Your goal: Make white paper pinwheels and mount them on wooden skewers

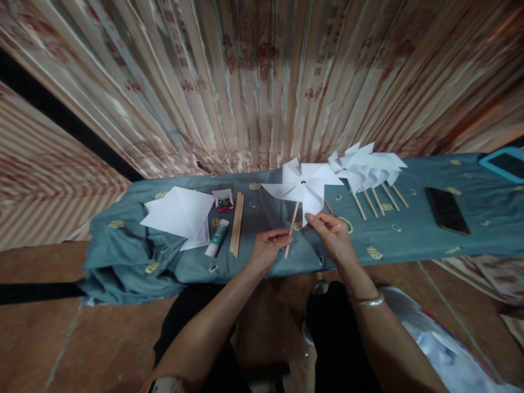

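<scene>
A white paper pinwheel (292,173) with a dark shiny pin at its centre is held up above the cloth. My left hand (268,248) pinches its wooden stick (291,226) near the lower end. My right hand (333,232) has thumb and finger closed at the tip of the pinwheel's lowest blade. Behind and to the right lie several finished-looking pinwheels (370,166), overlapping in a row with their sticks toward me. Left of my hands are several loose wooden sticks (236,226), a glue stick (216,238), a small box of dark pins (223,201) and a stack of white paper sheets (180,213).
Everything lies on a narrow surface covered with a grey-green cloth (409,234). A dark phone (447,211) and a blue-framed device (505,164) are at the right. A patterned curtain (262,82) hangs behind. A white plastic bag (434,338) is on the floor at right.
</scene>
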The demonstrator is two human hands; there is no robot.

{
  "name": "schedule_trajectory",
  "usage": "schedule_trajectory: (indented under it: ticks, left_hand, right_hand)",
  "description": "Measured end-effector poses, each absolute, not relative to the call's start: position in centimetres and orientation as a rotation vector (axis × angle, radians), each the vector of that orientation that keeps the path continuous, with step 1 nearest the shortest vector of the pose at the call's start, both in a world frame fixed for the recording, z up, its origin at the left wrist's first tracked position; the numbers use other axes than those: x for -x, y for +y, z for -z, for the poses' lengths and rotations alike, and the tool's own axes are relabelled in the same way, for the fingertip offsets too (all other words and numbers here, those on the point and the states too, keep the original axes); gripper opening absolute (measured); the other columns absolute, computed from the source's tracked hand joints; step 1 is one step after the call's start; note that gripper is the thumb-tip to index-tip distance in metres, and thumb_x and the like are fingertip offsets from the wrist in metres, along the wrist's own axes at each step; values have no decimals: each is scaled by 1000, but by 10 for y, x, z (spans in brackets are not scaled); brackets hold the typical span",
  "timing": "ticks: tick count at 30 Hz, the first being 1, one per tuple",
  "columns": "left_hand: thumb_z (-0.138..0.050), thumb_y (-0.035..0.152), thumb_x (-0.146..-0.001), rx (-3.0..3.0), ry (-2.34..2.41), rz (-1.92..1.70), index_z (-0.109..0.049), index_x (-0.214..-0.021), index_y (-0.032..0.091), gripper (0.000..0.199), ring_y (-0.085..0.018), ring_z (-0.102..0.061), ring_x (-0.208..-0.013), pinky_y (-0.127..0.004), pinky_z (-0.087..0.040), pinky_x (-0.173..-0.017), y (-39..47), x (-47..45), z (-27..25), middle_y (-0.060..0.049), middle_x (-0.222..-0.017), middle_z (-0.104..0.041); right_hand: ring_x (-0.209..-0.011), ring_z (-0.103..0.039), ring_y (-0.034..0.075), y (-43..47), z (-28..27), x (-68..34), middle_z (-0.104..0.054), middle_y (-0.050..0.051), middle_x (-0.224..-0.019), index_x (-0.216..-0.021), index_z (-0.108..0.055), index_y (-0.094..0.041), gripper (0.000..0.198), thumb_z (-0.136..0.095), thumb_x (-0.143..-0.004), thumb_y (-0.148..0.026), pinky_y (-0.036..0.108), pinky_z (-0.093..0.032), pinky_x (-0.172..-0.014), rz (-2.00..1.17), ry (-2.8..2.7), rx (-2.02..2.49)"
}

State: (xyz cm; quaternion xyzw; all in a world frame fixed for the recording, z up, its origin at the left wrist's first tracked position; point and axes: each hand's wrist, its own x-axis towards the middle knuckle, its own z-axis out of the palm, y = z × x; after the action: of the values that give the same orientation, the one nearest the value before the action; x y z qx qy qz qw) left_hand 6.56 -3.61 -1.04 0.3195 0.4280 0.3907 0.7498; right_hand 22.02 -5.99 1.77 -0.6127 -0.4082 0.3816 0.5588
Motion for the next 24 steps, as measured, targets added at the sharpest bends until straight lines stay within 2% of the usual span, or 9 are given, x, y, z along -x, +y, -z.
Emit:
schedule_trajectory:
  ticks: [5, 14, 24]
  left_hand:
    - [-90, 32, -43, -731, 939, -854, -78, -70, 15, 35, -11, -56, -57, -25, -44, -63, -37, -67, 13, -4, -64, -70]
    - [-90, 31, -44, -732, 925, -849, -78, -71, 15, 33, -10, -56, -58, -25, -44, -64, -37, -69, 15, -3, -64, -71]
    - [-91, 34, -37, -715, 923, -878, -77, -66, 16, 37, -11, -56, -59, -26, -45, -65, -38, -75, 10, -3, -64, -70]
  right_hand:
    - [-52, -52, 13, -60, -12, -216, -65, -1, -55, -58, -69, -21, 41, -73, -65, -61, 26, -40, -54, -919, -977, 1480]
    - [-53, -53, 13, -59, -9, -212, -64, -1, -54, -59, -70, -20, 39, -73, -67, -58, 25, -40, -53, -929, -992, 1452]
    - [-55, -53, 13, -58, -5, -208, -65, -2, -57, -60, -70, -21, 33, -72, -69, -53, 25, -42, -55, -881, -1052, 1456]
